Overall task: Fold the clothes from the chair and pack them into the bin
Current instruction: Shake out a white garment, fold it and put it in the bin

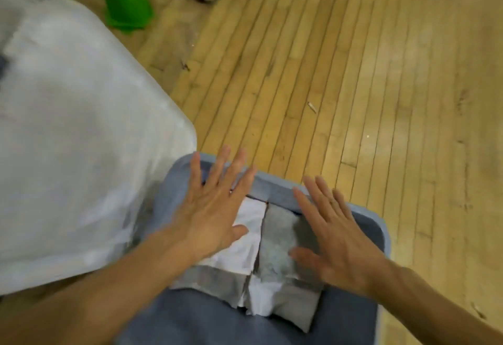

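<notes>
Leftmost, a white-covered surface [76, 132] lies beside the blue bin [381, 238], with a green object [125, 4] on the wooden floor [353, 72] beyond it. Over the bin, the left hand [215, 208] is spread flat, fingers straight, above a folded white cloth [250, 235] packed inside. Further right, the right hand [334, 238] is likewise wide and flat above a folded grey cloth [277, 241] adjoining the white one; contact cannot be confirmed.

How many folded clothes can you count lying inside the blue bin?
4: a white one far left, a grey one far right, a grey one near left, a white-and-grey one near right. More may be hidden beneath or under the hands.
</notes>
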Action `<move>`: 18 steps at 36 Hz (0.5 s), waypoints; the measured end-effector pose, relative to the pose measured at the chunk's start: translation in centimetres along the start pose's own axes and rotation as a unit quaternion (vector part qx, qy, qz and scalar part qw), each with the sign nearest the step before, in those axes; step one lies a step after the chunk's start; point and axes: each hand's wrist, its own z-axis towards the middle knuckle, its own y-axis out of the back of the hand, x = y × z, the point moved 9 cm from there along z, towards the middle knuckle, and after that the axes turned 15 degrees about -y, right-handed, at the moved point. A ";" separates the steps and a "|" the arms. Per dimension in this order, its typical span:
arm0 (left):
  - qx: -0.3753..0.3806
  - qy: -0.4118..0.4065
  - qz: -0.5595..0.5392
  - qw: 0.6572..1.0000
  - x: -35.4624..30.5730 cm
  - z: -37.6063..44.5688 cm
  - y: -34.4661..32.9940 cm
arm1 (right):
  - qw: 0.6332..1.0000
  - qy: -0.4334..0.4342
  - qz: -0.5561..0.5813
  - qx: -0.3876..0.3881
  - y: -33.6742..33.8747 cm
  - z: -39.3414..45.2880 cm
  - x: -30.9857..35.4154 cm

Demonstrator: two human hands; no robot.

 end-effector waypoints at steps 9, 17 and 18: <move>-0.104 0.182 0.110 0.972 16.6 -21.2 24.2 | 0.966 0.208 -0.018 -0.155 22.2 -1.5 28.6; -0.057 0.374 0.088 0.921 24.2 -47.0 18.6 | 0.941 0.312 -0.013 -0.128 15.5 -3.6 49.8; -0.055 0.399 0.084 0.912 24.8 -49.6 17.0 | 0.944 0.309 -0.015 -0.112 13.8 -3.5 52.1</move>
